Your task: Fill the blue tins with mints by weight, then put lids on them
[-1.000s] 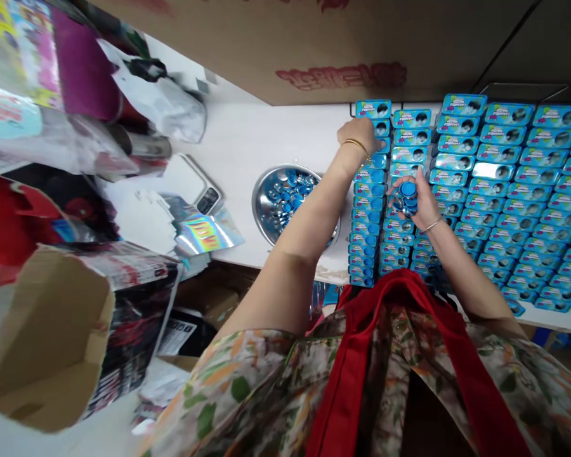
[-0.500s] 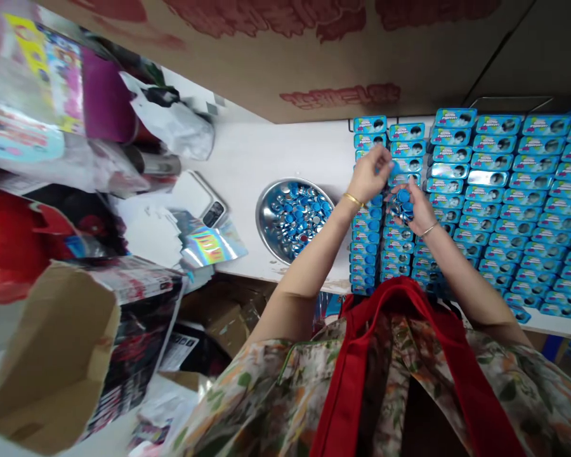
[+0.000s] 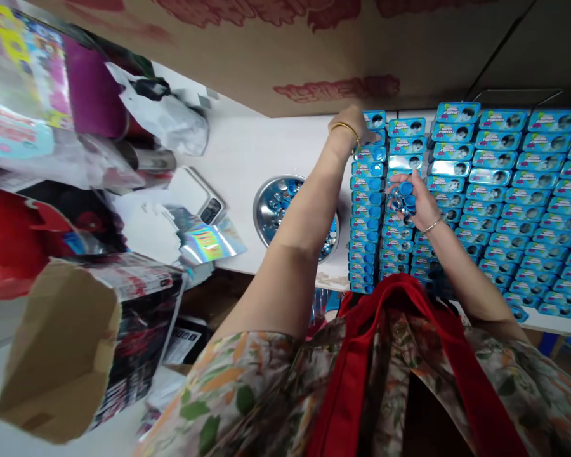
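Note:
My left hand [image 3: 349, 125] reaches to the upper end of the leftmost column of blue tins [image 3: 367, 169], a finger touching the face of one tin. Its other fingers look curled, and whatever they may hold is hidden. Cupped near the second column, my right hand [image 3: 424, 202] holds several small round blue-and-silver caps [image 3: 406, 188]. Tins lower in the leftmost column show blue discs at their right ends; tins in the columns further right [image 3: 502, 139] show dark round spots there. A steel bowl [image 3: 261, 219] with many similar caps stands left of the tins, partly behind my left forearm.
A large cardboard box [image 3: 247, 70] borders the table at the back. Left of the bowl lie a digital scale [image 3: 197, 193], a shiny holographic pouch [image 3: 209, 241] and white sheets [image 3: 145, 222]. An open carton [image 3: 59, 355] stands at lower left, with bags [image 3: 171, 117] above.
My left hand went from the leftmost column toward my right hand, where a blue cap showed at its fingertips, then back up to the leftmost column. My right hand stays in place with the caps.

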### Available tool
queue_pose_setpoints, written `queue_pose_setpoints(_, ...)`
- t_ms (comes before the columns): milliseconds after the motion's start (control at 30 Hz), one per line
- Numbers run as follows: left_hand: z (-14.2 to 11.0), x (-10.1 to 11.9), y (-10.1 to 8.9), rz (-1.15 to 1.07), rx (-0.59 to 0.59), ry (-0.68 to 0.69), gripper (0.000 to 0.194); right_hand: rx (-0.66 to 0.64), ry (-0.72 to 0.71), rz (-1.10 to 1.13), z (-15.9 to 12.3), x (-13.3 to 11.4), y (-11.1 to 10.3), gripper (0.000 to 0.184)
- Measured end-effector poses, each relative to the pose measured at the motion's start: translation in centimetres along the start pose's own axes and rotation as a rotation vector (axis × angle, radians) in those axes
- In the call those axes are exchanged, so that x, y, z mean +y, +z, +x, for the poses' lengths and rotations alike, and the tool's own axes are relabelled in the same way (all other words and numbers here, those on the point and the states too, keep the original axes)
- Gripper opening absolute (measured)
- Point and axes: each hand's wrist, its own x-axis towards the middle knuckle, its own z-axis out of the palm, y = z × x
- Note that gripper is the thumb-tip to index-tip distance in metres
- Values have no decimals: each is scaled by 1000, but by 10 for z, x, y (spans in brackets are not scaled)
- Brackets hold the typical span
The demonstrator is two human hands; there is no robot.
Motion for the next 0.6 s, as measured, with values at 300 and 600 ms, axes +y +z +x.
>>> queue_pose_setpoints(300, -119, 11, 31, -231, 29, 651, 15, 91, 23, 15, -2, 3, -1, 75)
queue_pose_setpoints(600, -111, 10, 32, -441, 101, 539, 9, 68, 12, 131, 5, 4, 5, 61)
